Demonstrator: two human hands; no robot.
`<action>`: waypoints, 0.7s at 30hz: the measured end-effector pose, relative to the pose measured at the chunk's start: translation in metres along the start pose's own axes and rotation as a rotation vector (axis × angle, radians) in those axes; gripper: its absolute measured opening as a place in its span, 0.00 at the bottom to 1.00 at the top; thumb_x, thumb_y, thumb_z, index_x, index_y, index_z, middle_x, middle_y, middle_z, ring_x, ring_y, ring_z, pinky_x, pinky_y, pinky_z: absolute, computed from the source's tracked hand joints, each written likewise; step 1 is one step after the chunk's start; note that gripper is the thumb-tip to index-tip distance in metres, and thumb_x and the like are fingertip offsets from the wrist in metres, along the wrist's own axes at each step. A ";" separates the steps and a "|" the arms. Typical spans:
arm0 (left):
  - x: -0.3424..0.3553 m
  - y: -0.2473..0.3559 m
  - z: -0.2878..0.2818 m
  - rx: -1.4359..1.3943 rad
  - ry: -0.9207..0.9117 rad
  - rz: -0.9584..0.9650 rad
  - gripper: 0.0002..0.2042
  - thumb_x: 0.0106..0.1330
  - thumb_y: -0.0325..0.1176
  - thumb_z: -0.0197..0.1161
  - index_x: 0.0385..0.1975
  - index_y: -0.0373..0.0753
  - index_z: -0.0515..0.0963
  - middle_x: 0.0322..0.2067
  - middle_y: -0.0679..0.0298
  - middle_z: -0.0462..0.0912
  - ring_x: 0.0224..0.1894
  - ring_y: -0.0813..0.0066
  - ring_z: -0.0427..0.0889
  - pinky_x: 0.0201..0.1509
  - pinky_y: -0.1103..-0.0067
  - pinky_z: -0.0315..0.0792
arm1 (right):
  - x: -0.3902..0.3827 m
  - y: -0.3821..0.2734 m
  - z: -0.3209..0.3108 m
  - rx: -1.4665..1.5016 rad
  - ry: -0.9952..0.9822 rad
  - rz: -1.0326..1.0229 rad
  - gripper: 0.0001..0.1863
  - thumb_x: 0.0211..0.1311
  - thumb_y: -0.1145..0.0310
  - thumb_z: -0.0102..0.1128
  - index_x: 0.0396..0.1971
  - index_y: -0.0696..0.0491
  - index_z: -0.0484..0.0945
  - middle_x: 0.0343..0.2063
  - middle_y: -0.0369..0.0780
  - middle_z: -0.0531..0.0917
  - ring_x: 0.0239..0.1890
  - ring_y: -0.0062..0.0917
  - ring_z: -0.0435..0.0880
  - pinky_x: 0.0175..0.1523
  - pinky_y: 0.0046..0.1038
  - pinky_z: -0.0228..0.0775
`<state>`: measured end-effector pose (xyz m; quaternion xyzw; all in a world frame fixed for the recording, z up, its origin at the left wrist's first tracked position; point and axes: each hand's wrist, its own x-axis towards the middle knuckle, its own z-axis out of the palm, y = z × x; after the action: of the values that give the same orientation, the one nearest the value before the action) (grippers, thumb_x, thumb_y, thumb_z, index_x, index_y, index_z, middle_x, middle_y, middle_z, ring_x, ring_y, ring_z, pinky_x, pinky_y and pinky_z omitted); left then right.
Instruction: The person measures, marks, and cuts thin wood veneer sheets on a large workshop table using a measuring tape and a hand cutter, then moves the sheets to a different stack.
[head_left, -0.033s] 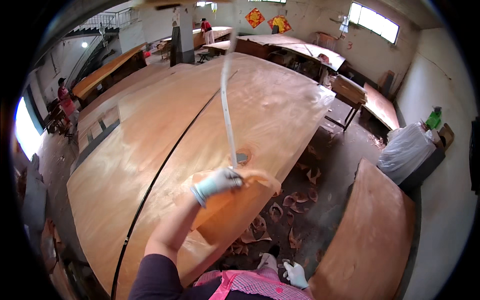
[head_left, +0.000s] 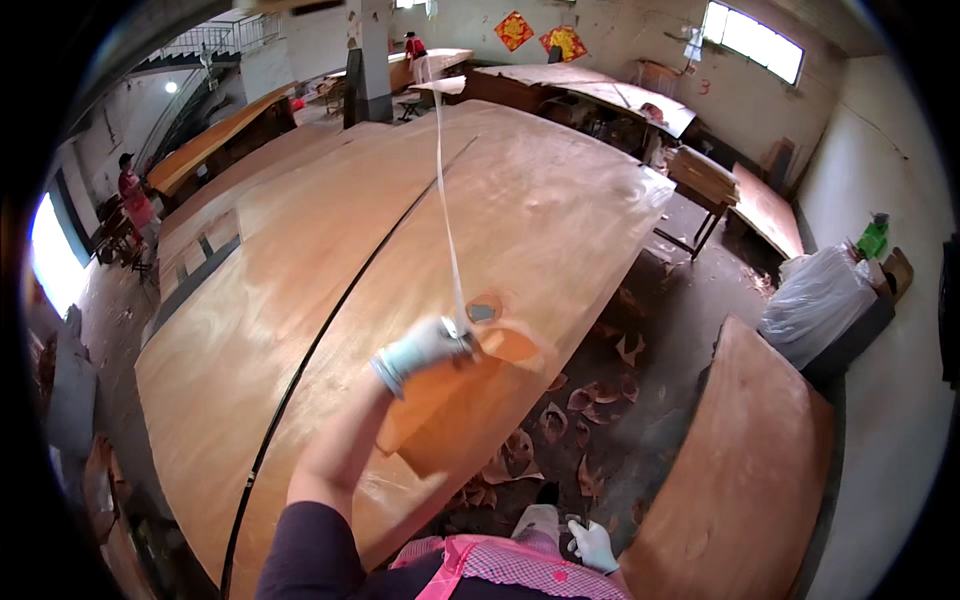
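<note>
My left hand (head_left: 430, 350), in a pale grey glove, is closed on a long white strip (head_left: 446, 220) that stretches up over the large veneer sheet (head_left: 250, 390); the hand is slightly blurred. An orange veneer piece (head_left: 440, 420) lies under and beside it, near the sheet's right edge. Just above is a hole (head_left: 484, 310) with a grey centre. A long black strip (head_left: 324, 332) runs lengthwise across the sheet. My right hand (head_left: 592, 545), gloved, is low by my apron, closed round something thin that I cannot make out.
A board (head_left: 725, 460) stands at my right, beside a plastic-wrapped bundle (head_left: 810, 310). Veneer scraps (head_left: 590, 400) litter the floor between. A trestle with stacked sheets (head_left: 700, 170) is farther back. One person in red (head_left: 135, 200) stands at left, another (head_left: 415, 58) at the back.
My left hand has moved slightly up and left. The white strip has shifted left, and its upper part now shows a wider white flap.
</note>
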<state>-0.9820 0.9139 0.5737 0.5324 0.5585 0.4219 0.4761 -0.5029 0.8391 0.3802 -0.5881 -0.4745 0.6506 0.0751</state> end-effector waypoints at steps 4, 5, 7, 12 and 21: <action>0.042 0.037 -0.073 0.756 0.397 0.100 0.11 0.62 0.34 0.60 0.37 0.33 0.81 0.27 0.57 0.85 0.30 0.67 0.83 0.38 0.73 0.76 | 0.060 -0.029 -0.055 0.075 0.022 -0.035 0.17 0.68 0.64 0.52 0.52 0.56 0.73 0.36 0.40 0.86 0.15 0.14 0.71 0.17 0.18 0.60; 0.035 0.028 -0.108 0.859 0.488 0.143 0.11 0.60 0.33 0.60 0.38 0.34 0.81 0.30 0.53 0.85 0.33 0.62 0.83 0.40 0.72 0.76 | 0.069 -0.048 -0.061 0.093 -0.006 -0.031 0.16 0.68 0.64 0.52 0.51 0.56 0.74 0.36 0.39 0.86 0.15 0.14 0.72 0.18 0.18 0.60; 0.052 0.064 -0.104 0.908 0.656 0.086 0.10 0.60 0.31 0.59 0.38 0.37 0.82 0.33 0.51 0.84 0.36 0.56 0.83 0.43 0.70 0.75 | 0.086 -0.072 -0.095 0.116 0.021 -0.027 0.16 0.68 0.64 0.53 0.51 0.56 0.73 0.38 0.41 0.86 0.14 0.13 0.71 0.18 0.17 0.58; 0.073 0.126 -0.090 1.364 0.917 0.249 0.08 0.58 0.30 0.58 0.33 0.40 0.83 0.29 0.54 0.83 0.33 0.55 0.82 0.39 0.67 0.76 | 0.137 -0.118 -0.156 0.071 -0.007 -0.079 0.10 0.67 0.65 0.54 0.42 0.53 0.77 0.25 0.34 0.80 0.14 0.14 0.72 0.16 0.17 0.58; 0.074 0.145 -0.038 1.025 0.781 0.056 0.09 0.59 0.27 0.62 0.39 0.35 0.83 0.27 0.56 0.83 0.27 0.70 0.81 0.35 0.77 0.75 | 0.214 -0.200 -0.152 0.136 -0.092 -0.048 0.12 0.67 0.68 0.52 0.47 0.54 0.76 0.34 0.39 0.85 0.14 0.14 0.71 0.15 0.17 0.58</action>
<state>-0.9892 0.9999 0.7169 0.5140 0.8072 0.2766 -0.0881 -0.5317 1.1674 0.3942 -0.5397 -0.4462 0.7056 0.1086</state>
